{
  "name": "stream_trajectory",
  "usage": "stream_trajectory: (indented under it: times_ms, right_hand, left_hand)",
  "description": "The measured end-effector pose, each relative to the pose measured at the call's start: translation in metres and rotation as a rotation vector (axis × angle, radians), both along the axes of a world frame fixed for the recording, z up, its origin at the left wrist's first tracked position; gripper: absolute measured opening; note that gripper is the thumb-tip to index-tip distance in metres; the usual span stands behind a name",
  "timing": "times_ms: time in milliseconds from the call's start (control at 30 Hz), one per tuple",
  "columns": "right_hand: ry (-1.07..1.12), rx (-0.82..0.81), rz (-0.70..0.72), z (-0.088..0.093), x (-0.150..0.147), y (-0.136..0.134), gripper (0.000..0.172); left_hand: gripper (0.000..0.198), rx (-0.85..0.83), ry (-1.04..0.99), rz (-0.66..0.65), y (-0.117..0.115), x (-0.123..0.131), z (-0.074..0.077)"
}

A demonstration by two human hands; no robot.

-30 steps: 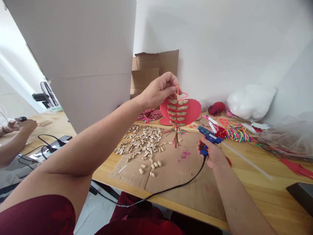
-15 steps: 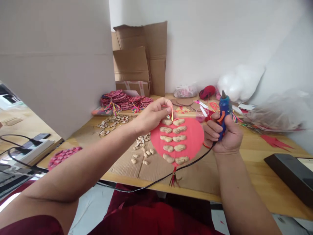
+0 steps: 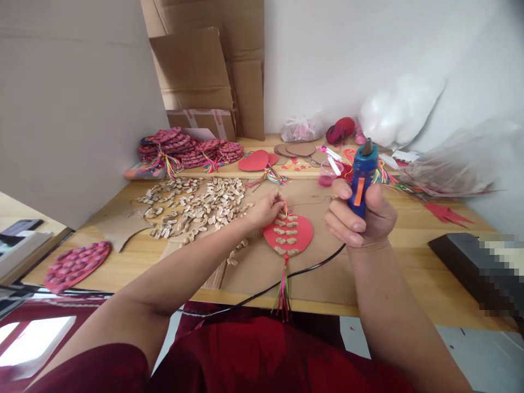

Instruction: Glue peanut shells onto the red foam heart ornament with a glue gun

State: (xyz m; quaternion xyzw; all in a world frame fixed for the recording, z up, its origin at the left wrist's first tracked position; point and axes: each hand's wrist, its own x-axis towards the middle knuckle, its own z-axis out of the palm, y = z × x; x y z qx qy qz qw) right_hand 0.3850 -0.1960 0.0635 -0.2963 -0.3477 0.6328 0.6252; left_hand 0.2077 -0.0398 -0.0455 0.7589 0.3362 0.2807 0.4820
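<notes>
A red heart-shaped piece (image 3: 303, 233) with two columns of peanuts (image 3: 280, 231) is over the cardboard sheet at the middle. My left hand (image 3: 267, 209) pinches the cord loop at its top. A tassel (image 3: 283, 292) of coloured strings hangs from its lower tip, past the table's front edge. My right hand (image 3: 362, 215) is wrapped round a blue glue gun (image 3: 364, 169) with an orange trigger, its nozzle pointing up. The gun's black cable (image 3: 303, 270) runs in front of the heart.
Peanut shells (image 3: 221, 199) lie at the left centre. Finished pink pieces (image 3: 180, 147), red hearts (image 3: 254, 161) and brown discs (image 3: 301, 149) sit along the back. A pink peanut-covered piece (image 3: 77, 265) lies front left. A black object (image 3: 462, 267) stands at the right.
The heart has gone down and away from me with my left hand, and looks smaller. My right hand still holds the glue gun. The view has shifted, showing more shells and the red hearts behind.
</notes>
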Motion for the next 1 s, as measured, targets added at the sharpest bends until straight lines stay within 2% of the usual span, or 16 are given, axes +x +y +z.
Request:
stream_trajectory:
  times_ms: [100, 233, 333, 467, 533, 600, 667, 767, 800, 900, 1000]
  right_hand:
    - [-0.028, 0.059, 0.042, -0.004, 0.000, 0.003, 0.039]
    - [0.024, 0.128, 0.106, -0.007, 0.001, 0.006, 0.028]
    - [0.032, 0.099, 0.103, -0.007, 0.001, 0.007, 0.030]
    - [0.002, 0.035, 0.077, -0.006, -0.002, 0.008, 0.038]
    - [-0.010, 0.005, 0.065, -0.006, -0.003, 0.009, 0.040]
    - [-0.010, -0.026, 0.049, -0.006, -0.003, 0.010, 0.039]
    - [-0.006, -0.077, 0.019, -0.006, -0.004, 0.010, 0.038]
    - [-0.005, -0.172, -0.037, -0.004, -0.005, 0.009, 0.045]
    - [-0.006, -0.190, -0.048, -0.003, -0.005, 0.008, 0.047]
    - [-0.012, -0.151, -0.034, -0.001, -0.007, 0.006, 0.049]
    - [-0.023, -0.117, -0.028, -0.001, -0.008, 0.006, 0.047]
  left_hand:
    - [0.010, 0.064, 0.041, 0.008, 0.003, 0.002, 0.001]
    - [0.006, 0.194, 0.104, 0.040, 0.003, -0.003, 0.009]
    - [0.013, 0.291, 0.147, 0.049, 0.005, -0.008, 0.017]
    - [0.034, 0.435, 0.219, 0.008, 0.010, -0.015, 0.030]
    - [0.038, 0.588, 0.279, 0.017, 0.006, -0.021, 0.037]
    - [0.034, 0.703, 0.290, 0.010, -0.007, -0.028, 0.042]
    - [0.025, 0.672, 0.215, -0.098, -0.029, -0.038, 0.044]
    - [0.027, 0.470, 0.143, -0.428, -0.070, -0.053, 0.040]
    - [0.027, 0.420, 0.129, -0.501, -0.083, -0.058, 0.039]
    - [0.031, 0.338, 0.152, -0.574, -0.111, -0.067, 0.036]
    - [0.035, 0.298, 0.222, -0.504, -0.124, -0.072, 0.039]
